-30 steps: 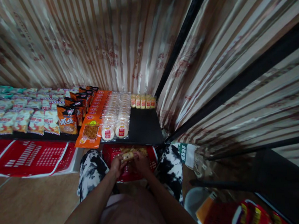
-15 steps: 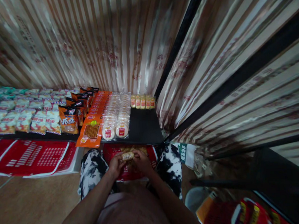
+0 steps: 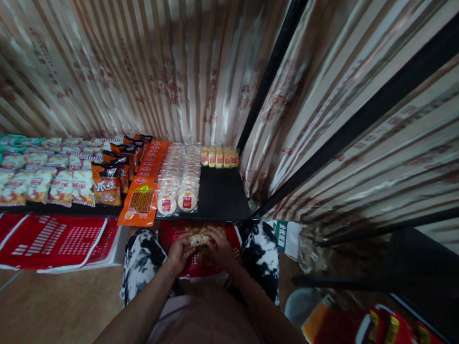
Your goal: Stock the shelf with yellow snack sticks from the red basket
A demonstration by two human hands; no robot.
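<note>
My left hand (image 3: 179, 253) and my right hand (image 3: 220, 248) meet over a red basket (image 3: 234, 236) that sits between my knees. Both hands grip a small yellowish snack packet (image 3: 198, 240) held just above more such packets in the basket. Right in front stands a low black shelf (image 3: 221, 194). On it lie two rows of round white cakes (image 3: 178, 178), an orange row of flat packets (image 3: 145, 184) and a short row of yellow packets (image 3: 219, 156) at the back.
Further left on the shelf are dark orange bags (image 3: 107, 184) and several rows of pale snack bags (image 3: 35, 179). Red baskets (image 3: 48, 242) lie flat on the floor at left. Striped curtains hang behind and right. Another red basket (image 3: 357, 331) is at lower right.
The hands have lifted the packet slightly and shifted it a little between the fingers over the basket. The view has barely moved.
</note>
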